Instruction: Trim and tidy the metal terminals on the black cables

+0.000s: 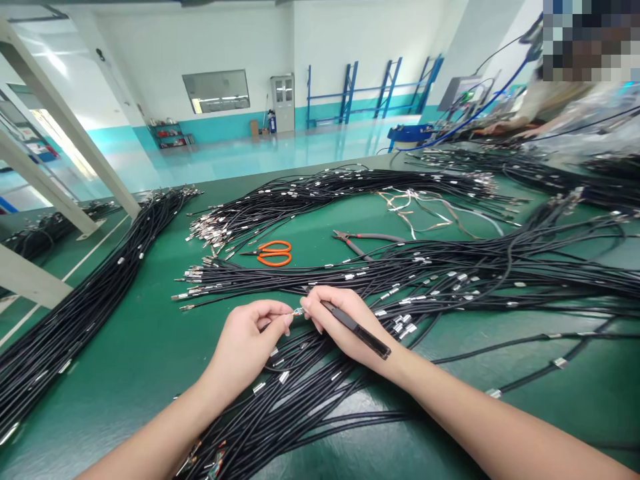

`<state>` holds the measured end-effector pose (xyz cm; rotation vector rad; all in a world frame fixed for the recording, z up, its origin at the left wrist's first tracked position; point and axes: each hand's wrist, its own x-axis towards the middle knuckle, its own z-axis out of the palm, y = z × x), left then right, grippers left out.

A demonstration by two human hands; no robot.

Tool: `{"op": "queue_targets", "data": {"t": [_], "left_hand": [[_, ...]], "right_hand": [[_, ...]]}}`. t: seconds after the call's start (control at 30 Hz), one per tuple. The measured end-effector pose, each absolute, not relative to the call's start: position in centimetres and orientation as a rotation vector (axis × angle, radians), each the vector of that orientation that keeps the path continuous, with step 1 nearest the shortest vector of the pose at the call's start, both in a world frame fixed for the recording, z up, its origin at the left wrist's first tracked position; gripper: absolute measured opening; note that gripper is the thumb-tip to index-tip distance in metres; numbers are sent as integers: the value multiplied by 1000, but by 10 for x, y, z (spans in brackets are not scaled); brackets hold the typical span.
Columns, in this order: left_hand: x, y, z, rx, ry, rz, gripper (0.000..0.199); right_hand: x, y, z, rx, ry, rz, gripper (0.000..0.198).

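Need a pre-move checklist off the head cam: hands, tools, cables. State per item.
1. Left hand pinching the wire end: ok.
2. Right hand holding the slim black tool, which looks like a cutter knife: ok.
3. Safe gap between the tool's tip and the left fingers: cannot tell; both hands meet closely at the wire end.
4. Orange-handled scissors out of the hands' way: ok, lying on the table beyond them.
5. Pliers shut: not ok, handles spread apart.
6. Area under the hands free of cables: not ok, a black cable bundle lies there.
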<state>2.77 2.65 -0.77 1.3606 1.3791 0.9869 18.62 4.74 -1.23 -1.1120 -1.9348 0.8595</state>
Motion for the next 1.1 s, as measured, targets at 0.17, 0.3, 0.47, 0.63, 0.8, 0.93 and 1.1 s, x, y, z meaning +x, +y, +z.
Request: {"op": "queue_targets", "data": {"t": [0.17,0.3,0.47,0.63,0.8,0.93,1.1], "left_hand": [[23,32,-15,1287,1345,1010,10],[19,38,-20,1440,1391,959,6],[14,45,-30,1891,1461,885,18],[13,48,-38,1966,1450,853,20],[14,51,-33,2057,1494,662,23],[14,54,-30,2115,1495,587,23],[13,56,-32,2113,1464,595,23]], "right_hand": [[181,50,-22,-1165,-2032,673,26],[182,52,-31,-1126,-2178,590,25],[192,55,-24,-1203,-2069,768,24],[196,62,-22,-1191,-1880,1109,10],[194,63,-24,-1211,-1885,1274,5],[193,63,-25,-1256,-2008,1286,7],[193,63,-25,-1252,-2124,1206,9]]}}
